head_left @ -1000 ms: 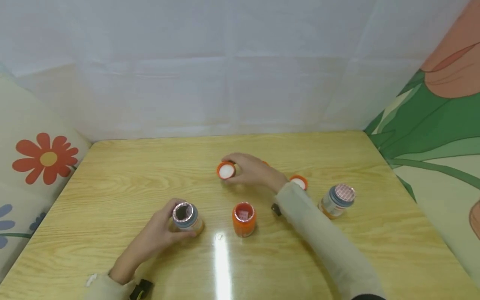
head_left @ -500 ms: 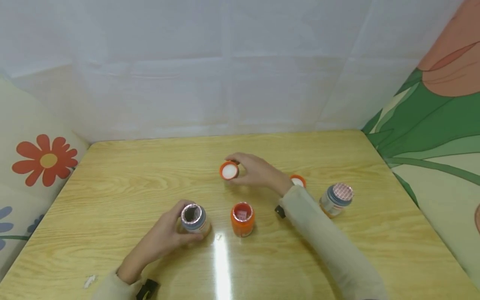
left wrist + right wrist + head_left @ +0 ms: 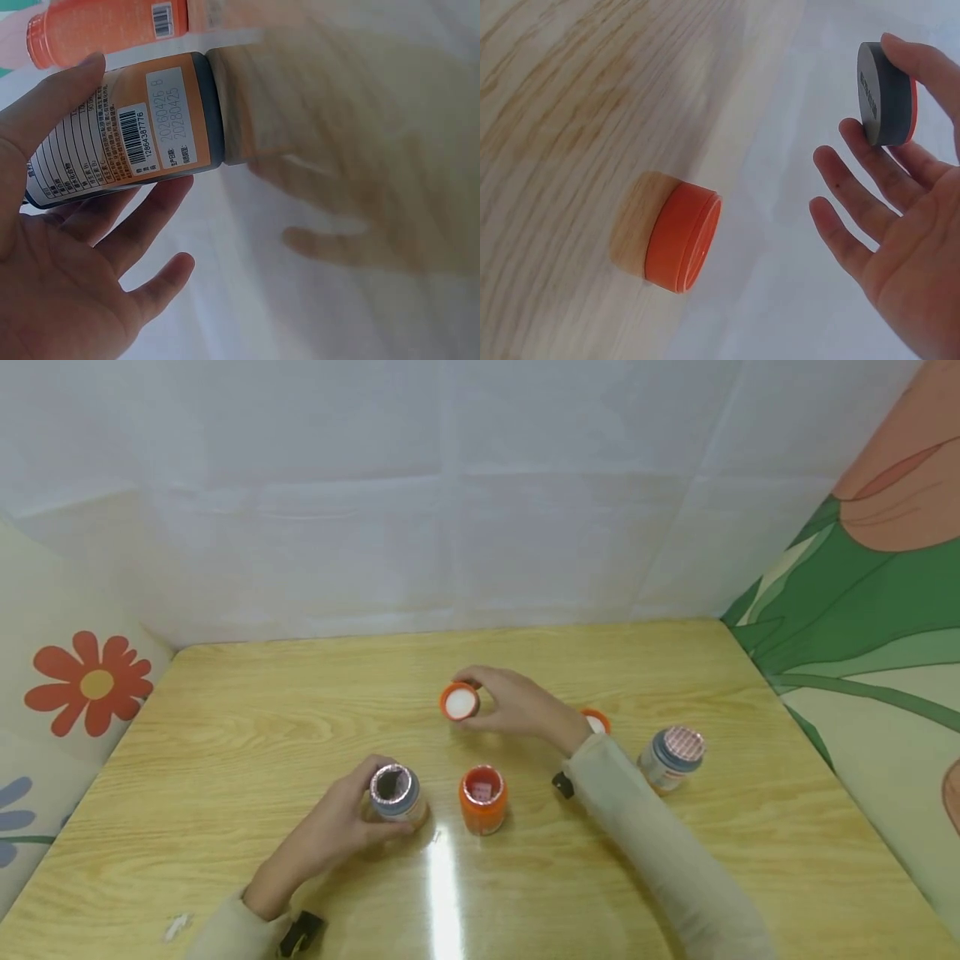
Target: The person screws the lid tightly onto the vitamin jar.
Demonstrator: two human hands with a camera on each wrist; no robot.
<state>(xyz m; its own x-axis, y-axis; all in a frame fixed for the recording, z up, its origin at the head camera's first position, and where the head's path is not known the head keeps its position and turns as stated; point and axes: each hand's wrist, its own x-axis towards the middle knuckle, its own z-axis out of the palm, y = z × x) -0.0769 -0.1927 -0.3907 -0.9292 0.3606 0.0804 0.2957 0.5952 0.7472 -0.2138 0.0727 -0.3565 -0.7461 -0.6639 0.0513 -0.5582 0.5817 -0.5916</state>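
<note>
My left hand [image 3: 341, 818] grips a grey pill bottle [image 3: 400, 802], thumb on one side and fingers on the other. Its lidless mouth shows a torn foil edge and a dark inside; an orange and white label [image 3: 169, 120] wraps its side. The bottle's base meets its reflection on the glossy table. Close to its right stands a lidless orange bottle [image 3: 483, 810] with something pale inside. Farther back, my right hand [image 3: 513, 706] pinches a cap [image 3: 460, 702] between thumb and fingers, white liner upward. From below, that cap shows a grey top [image 3: 885, 94] with an orange rim.
A second grey bottle [image 3: 667, 764], with checked foil over its mouth, stands on the right. An orange cap [image 3: 597, 722] lies liner up behind the right forearm, partly hidden by it. A white scrap [image 3: 177, 927] lies front left on the wooden table [image 3: 262, 718].
My left hand has slid the grey bottle rightward, nearer the orange bottle. My right hand, still pinching the cap, has shifted slightly right.
</note>
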